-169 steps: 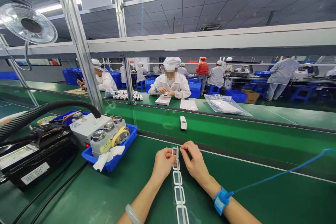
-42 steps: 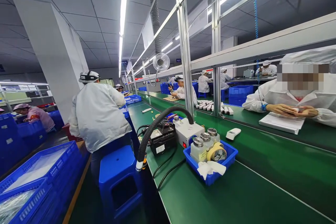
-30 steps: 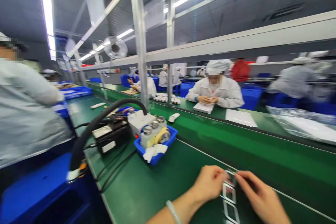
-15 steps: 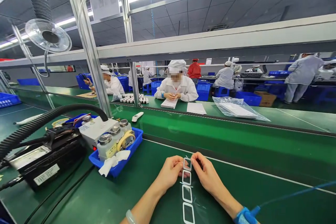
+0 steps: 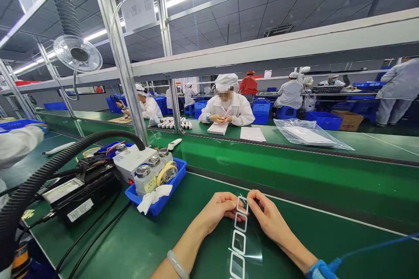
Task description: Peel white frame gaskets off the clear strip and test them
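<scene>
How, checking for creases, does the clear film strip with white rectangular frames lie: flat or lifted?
Partly lifted: the film strip has its near end on the green mat, its far end pinched between left hand and right hand.

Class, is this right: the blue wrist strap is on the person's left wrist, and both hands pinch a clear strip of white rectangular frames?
No: the blue wrist strap is on the right wrist, as the head view shows. The left hand and right hand do pinch the clear strip of white rectangular frames.
</scene>
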{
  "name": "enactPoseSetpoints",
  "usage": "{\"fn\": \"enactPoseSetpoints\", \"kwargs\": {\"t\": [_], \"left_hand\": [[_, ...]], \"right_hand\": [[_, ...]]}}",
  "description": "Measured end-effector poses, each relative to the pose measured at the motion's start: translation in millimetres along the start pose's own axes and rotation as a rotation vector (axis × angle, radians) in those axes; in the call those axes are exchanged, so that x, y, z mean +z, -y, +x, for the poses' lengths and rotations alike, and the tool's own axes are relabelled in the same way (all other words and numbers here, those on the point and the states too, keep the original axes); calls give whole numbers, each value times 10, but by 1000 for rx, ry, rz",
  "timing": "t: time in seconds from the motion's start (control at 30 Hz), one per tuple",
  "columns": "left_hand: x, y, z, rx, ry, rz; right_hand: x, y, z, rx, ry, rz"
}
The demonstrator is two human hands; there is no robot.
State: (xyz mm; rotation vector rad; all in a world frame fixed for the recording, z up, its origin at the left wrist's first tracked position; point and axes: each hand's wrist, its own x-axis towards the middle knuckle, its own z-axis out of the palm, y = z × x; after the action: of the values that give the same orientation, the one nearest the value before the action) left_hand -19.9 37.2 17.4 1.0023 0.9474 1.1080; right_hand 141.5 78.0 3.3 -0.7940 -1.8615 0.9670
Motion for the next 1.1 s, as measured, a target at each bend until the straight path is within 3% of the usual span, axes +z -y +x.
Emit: {"fn": "enactPoseSetpoints", "kwargs": {"t": [0.4, 0.53, 0.63, 0.7, 0.87, 1.1], "left_hand": [[32, -16, -5, 29, -2, 22], [19, 12, 12, 35, -47, 51], [3, 65, 50, 52, -129, 91], [3, 104, 100, 76, -188, 139], [23, 128, 358, 197, -300, 333], [-17, 64, 698, 287, -444, 565]], "right_hand": [[16, 10, 4, 41, -18, 31], [47, 48, -48, -73, -84, -22], [33, 48, -67, -160, -204, -88], [-26, 8, -43, -116, -330, -89], [-300, -175, 87, 201, -599, 39], [-452, -272, 124, 231, -614, 61]]}}
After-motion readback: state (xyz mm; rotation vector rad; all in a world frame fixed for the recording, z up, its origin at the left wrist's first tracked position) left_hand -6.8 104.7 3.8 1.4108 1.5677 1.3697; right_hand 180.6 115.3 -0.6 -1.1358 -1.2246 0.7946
